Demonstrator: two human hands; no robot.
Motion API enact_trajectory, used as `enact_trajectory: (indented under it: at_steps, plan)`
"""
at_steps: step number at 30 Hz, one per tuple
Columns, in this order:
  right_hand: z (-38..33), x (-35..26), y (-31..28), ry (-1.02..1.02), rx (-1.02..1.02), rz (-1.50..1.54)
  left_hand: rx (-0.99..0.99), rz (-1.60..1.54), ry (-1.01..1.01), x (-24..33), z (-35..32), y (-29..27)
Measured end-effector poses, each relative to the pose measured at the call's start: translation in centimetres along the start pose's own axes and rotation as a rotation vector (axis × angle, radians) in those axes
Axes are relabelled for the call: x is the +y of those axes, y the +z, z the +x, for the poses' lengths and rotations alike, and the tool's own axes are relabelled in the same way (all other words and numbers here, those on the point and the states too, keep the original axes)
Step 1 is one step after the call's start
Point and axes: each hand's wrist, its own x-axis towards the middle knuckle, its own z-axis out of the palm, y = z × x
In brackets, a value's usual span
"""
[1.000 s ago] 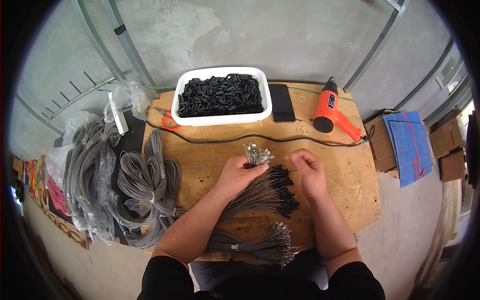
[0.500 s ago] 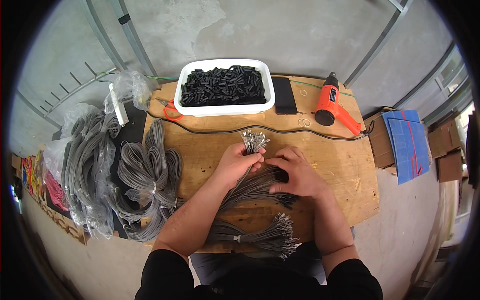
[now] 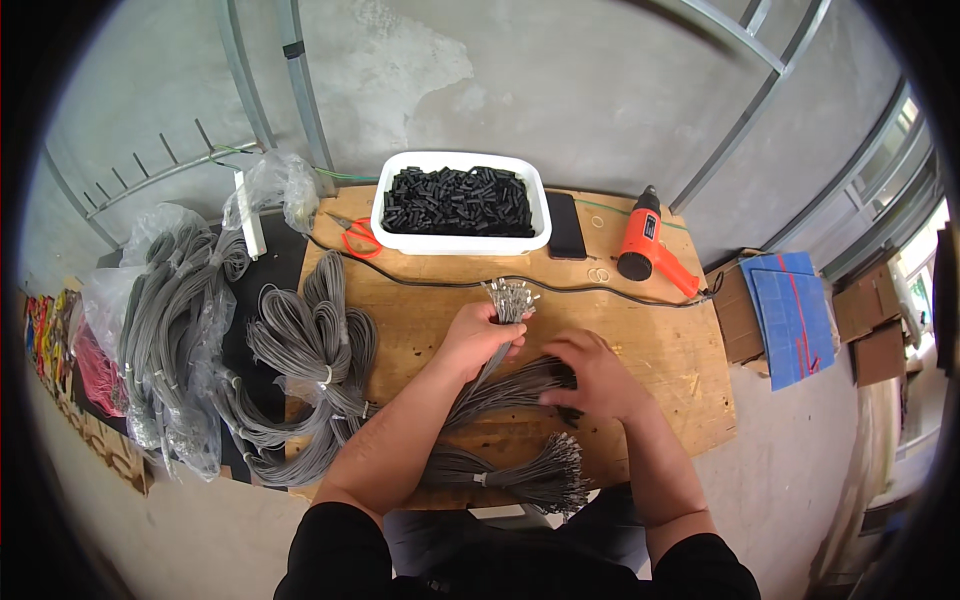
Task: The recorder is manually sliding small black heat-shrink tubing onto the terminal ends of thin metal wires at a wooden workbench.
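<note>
My left hand [image 3: 483, 341] is closed round a bundle of thin grey wires [image 3: 512, 299], its bright metal terminals sticking up above the fist. Beside it, my right hand [image 3: 598, 378] curves over the right end of a second grey wire bundle [image 3: 500, 393] lying on the table. Thumb and fingers there are apart, with dark wire ends between and below them; the palm hides part of these ends. Closer to my body rests a tied bundle of grey wires [image 3: 520, 478], metal terminals fanned out to the right.
A white tub [image 3: 465, 245] of short black sleeves stands at the back, by a dark phone [image 3: 566, 228], an orange heat gun [image 3: 648, 245] and red-handled pliers [image 3: 360, 238]. A black cord [image 3: 430, 283] crosses the table [image 3: 660, 350]. Coiled grey wires [image 3: 305, 340] lie left.
The view has tilted, so the table sits lower in the picture. My right hand has come slightly down over the dark wire ends. The left hand keeps hold of its bundle.
</note>
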Motion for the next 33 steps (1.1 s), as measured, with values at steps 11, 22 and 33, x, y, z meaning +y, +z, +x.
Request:
enact_trajectory:
  at_steps: [11,22,33]
  plan:
    - [9.0,-0.5,-0.7,-0.124,0.235,0.297,-0.076,0.444,0.098,1.3,-1.6,1.1]
    - [7.8,-0.5,3.7,0.009,0.694,0.349,-0.316,-0.095,0.002,-1.0,0.0,-0.3]
    - [14.2,0.6,-3.5,-0.03,0.368,0.135,-0.205,0.056,-0.087,-0.2,-0.1,-0.6]
